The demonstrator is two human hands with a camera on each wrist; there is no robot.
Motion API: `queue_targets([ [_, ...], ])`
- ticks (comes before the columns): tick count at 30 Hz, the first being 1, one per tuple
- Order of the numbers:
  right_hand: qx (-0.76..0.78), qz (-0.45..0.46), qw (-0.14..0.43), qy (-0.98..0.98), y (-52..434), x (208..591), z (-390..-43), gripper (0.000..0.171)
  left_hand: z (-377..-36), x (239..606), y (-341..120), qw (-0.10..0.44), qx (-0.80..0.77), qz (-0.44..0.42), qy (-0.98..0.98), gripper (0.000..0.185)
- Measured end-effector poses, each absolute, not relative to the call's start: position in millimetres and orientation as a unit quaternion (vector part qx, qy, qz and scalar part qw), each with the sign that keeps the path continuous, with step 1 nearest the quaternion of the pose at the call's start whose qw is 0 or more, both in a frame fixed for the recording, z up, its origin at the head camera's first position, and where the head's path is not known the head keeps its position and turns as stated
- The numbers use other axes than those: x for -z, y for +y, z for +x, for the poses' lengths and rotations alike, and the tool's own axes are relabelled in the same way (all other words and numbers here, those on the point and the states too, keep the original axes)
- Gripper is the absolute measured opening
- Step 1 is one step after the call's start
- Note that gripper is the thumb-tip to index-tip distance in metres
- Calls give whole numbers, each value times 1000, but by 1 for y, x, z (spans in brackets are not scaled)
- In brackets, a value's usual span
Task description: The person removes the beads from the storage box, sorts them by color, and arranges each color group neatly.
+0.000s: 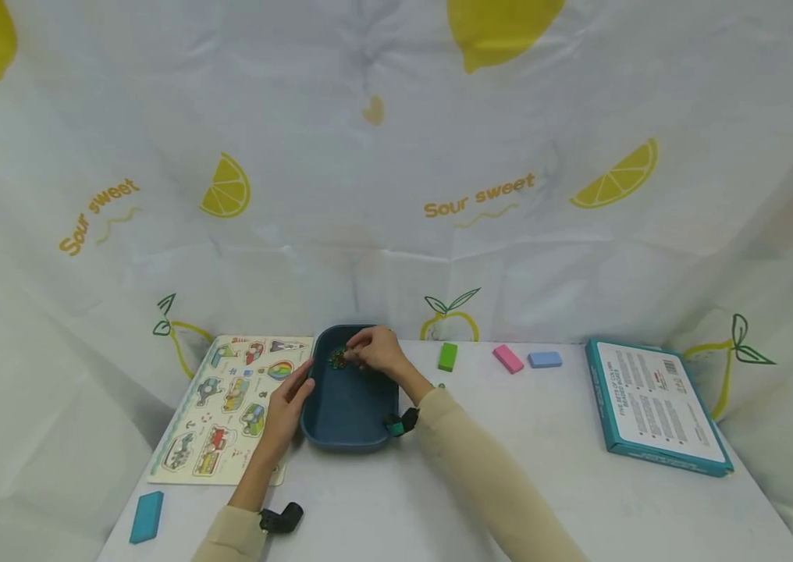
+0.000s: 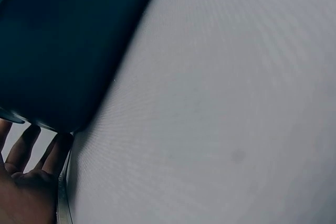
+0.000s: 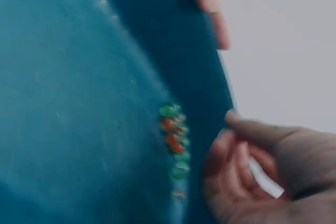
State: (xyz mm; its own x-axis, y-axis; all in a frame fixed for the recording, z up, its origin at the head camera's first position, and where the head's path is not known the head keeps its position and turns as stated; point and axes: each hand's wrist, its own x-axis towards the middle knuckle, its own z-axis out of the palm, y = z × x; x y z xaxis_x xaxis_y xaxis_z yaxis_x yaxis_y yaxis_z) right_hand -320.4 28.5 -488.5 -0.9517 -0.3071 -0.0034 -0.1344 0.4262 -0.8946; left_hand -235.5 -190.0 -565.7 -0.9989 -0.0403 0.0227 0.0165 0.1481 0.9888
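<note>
A dark blue tray (image 1: 349,425) sits near the back of the table, with several small green and orange beads (image 1: 338,359) gathered at its far left corner. My left hand (image 1: 284,410) is at the tray's left side; its fairly straight fingers (image 2: 22,145) touch the wall, thumb at the rim. Over the tray's far end, my right hand (image 1: 377,351) reaches in with curled fingers, tips at the beads in the head view. The right wrist view has its thumb and finger tips together beside the beads (image 3: 175,142); I cannot tell whether a bead is between them.
A picture puzzle board (image 1: 228,406) lies left of the tray, a teal block (image 1: 147,517) in front of it. Green (image 1: 448,357), pink (image 1: 508,359) and blue (image 1: 545,359) blocks lie right of the tray. Farther right is a flat teal box (image 1: 663,406). A printed curtain hangs behind.
</note>
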Motion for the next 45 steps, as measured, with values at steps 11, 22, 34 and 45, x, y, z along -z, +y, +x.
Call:
queue_targets([
  [11,521,-212,90,822,142,481,-291,29,-234,567,-190,20,656,3,-754,49],
  [22,404,-184,72,893,228,527,-252,14,-235,565,-192,26,656,-1,-754,48],
  [34,372,-194,82,904,233,538,-250,14,-233,564,-190,27,654,-7,-756,50],
  [45,435,-193,74,876,212,503,-264,25,-235,566,-189,30,652,0,-757,49],
])
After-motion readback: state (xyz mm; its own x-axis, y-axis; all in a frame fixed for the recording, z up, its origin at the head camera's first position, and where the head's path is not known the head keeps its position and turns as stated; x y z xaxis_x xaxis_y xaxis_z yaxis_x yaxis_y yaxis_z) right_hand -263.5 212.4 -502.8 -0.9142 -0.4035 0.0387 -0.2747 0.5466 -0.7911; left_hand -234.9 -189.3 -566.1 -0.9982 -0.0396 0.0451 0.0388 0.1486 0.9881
